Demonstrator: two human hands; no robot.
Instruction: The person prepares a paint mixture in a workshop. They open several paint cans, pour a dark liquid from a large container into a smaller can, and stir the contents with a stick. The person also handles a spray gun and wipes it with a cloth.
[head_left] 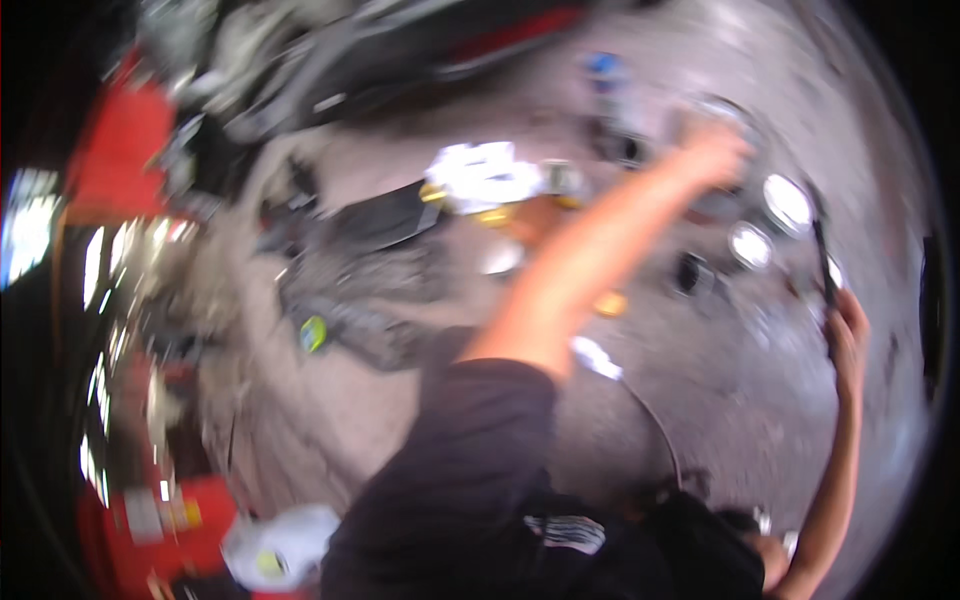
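In right hand (848,335): dark bar (822,245), long axis pointing forward.

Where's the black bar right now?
In the head view, the black bar is at the far right, its lower end in your right hand, just right of the bright round thing.

Left grip (716,150) at blurred round container (737,110), right grip (848,335) around long dark bar (822,245).
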